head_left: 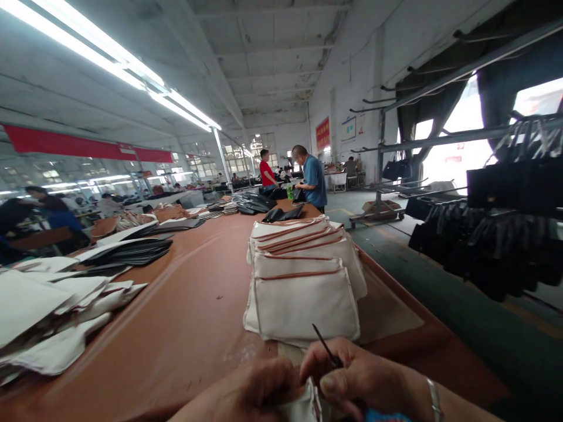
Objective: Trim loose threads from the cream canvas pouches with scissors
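Between our two hands sits a scrap of white cloth (305, 404), pinched by our left hand (250, 392). Our right hand (356, 381) grips a thin dark tool (328, 349) just above it. Beyond lies a stack of white pouches (303, 275) on the brown table (189, 305).

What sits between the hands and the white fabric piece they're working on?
Nothing visible. The left hand and right hand both already grip the white fabric piece; the right also pinches a thin dark tool.
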Tool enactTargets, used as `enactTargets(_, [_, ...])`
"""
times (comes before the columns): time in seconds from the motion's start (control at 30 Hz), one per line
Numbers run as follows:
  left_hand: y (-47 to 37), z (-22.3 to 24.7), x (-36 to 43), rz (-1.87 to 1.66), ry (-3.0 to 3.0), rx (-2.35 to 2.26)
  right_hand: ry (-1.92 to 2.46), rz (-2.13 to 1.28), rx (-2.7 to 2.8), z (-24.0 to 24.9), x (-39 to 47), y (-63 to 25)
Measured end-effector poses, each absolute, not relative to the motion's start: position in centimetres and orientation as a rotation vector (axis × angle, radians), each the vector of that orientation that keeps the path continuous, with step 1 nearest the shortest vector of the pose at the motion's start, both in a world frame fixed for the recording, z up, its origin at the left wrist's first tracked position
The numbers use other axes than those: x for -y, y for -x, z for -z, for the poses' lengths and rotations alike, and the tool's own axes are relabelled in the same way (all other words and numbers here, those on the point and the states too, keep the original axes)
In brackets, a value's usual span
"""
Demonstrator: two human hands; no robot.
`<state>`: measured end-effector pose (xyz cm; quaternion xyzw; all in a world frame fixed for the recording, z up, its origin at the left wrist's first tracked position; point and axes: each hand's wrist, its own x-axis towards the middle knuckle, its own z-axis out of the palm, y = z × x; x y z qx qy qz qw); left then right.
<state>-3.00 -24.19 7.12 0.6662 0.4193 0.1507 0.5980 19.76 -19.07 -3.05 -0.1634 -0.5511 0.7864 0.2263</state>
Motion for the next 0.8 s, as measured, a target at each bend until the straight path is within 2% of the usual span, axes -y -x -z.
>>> enactTargets(0.13, [2.6,-8.5,23.9,-0.244,-1.551,-1.013,0.544,-1.97,1.468,2.9,21.0,-20.2])
enactTargets(0.27, [0.8,-9.9,24.1,-0.32,-1.516,-0.862,0.692,-1.707,1.562,0.4,22.5,-20.2])
enactTargets(0.4, [-0.2,-9.3,24.1,-0.356,-1.465,-0.804,0.576,-1.458,1.715,-1.8,23.1,-20.7])
enactTargets(0.6, [-0.3,-6.7,24.3,-0.367,-1.403,-0.783,0.752,-1.679,1.627,-2.6,23.7,-21.5])
enactTargets(0.8, [-1.1,-7.2,24.6,-0.3,-1.334,-0.939,0.834,-1.906,1.402,-1.9,23.7,-21.5])
